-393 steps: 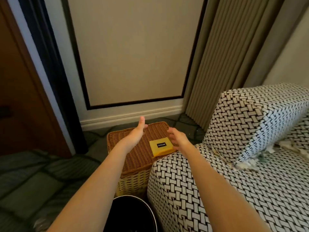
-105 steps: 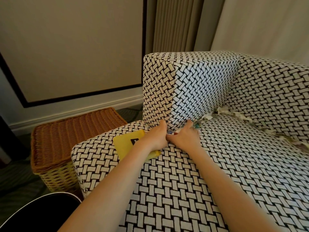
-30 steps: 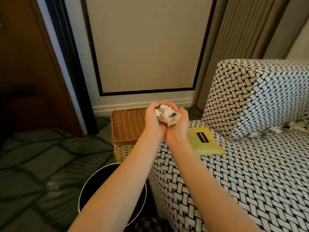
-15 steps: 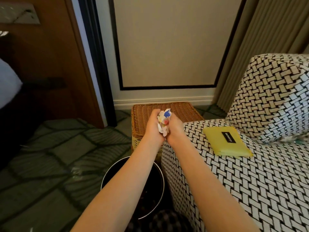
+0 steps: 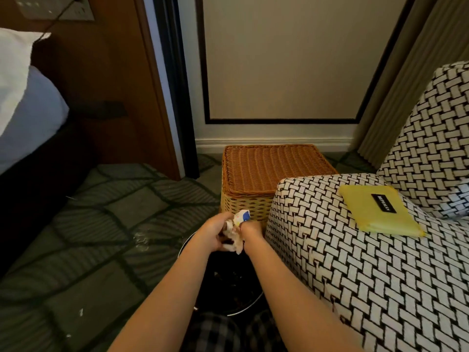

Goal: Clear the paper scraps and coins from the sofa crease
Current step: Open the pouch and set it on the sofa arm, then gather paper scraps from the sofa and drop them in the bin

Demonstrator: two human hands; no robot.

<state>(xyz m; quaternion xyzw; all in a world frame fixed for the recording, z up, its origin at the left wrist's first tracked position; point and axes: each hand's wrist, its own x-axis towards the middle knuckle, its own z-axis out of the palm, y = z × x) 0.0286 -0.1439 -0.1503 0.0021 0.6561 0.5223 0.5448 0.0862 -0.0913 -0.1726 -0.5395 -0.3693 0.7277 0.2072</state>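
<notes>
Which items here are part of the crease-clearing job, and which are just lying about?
In the job: paper scraps bunched between left hand and right hand; black bin under them; sofa.

Lying about: yellow pouch on the sofa arm; wicker basket; bed.

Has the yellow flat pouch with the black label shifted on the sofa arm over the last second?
No. The yellow flat pouch lies in the same spot on the woven-pattern sofa arm; only the camera turned.
</notes>
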